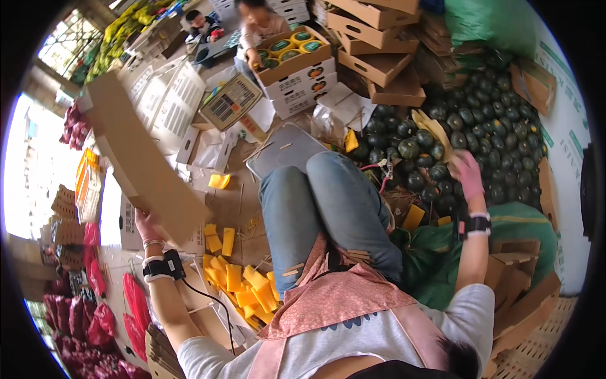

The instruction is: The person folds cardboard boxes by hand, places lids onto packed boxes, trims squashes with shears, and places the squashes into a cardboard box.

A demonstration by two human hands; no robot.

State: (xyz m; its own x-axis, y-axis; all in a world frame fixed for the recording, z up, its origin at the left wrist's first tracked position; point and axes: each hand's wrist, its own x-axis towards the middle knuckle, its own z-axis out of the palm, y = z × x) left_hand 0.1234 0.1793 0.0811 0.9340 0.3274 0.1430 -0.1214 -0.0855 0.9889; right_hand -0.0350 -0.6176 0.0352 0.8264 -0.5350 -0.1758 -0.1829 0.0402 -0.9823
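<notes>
My left hand grips the lower end of a long brown cardboard box, which is raised and tilted on my left. On my right, my gloved right hand is closed on a limp, pale yellow strip that looks like cloth. This strip lies across a large pile of small dark green pumpkins. Yellow foam net sleeves are heaped beside my left thigh, with a few loose ones on the floor.
Ahead, a person reaches into an open carton of pumpkins in yellow nets. Stacked cardboard trays stand at the back right. A green sack lies under my right arm, and red mesh bags lie at left.
</notes>
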